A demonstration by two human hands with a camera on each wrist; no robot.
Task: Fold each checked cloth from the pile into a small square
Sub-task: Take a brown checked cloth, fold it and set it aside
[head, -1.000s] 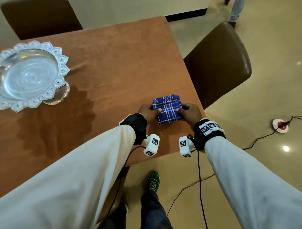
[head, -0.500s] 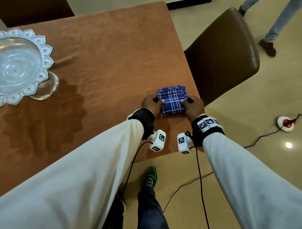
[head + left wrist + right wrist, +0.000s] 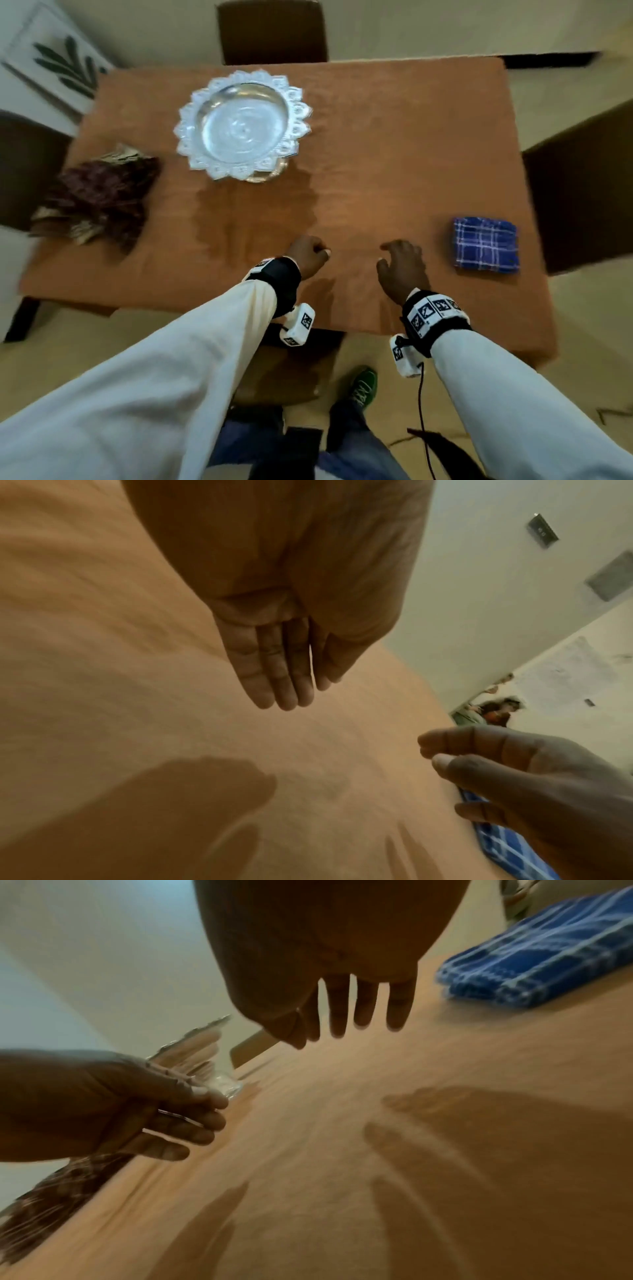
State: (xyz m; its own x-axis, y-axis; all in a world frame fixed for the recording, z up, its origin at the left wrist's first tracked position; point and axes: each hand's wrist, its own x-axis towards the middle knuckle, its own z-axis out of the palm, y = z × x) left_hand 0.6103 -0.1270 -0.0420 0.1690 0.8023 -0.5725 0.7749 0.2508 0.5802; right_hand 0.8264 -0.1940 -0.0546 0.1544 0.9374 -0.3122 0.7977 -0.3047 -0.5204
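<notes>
A blue checked cloth (image 3: pixel 484 245) lies folded into a small square near the table's right edge, with no hand on it; it also shows as the blue cloth (image 3: pixel 548 961) and as a blue patch (image 3: pixel 507 850). A pile of dark maroon checked cloths (image 3: pixel 99 198) sits crumpled at the left edge, blurred as the pile (image 3: pixel 51 1199). My left hand (image 3: pixel 308 255) hovers over the bare tabletop near the front middle, fingers straight (image 3: pixel 274 669) and holding nothing. My right hand (image 3: pixel 400 263) hovers beside it, left of the blue cloth, its fingers (image 3: pixel 342 1010) spread and holding nothing.
The table (image 3: pixel 376 154) has an orange-brown cover. A silver scalloped bowl (image 3: pixel 243 125) on a foot stands at the back middle. Brown chairs stand at the far side (image 3: pixel 272 31), at the right (image 3: pixel 582 198) and under the front edge.
Both hands have let go of the folded blue cloth and moved left of it. The head view has swung left, bringing the pile and the whole bowl into sight.
</notes>
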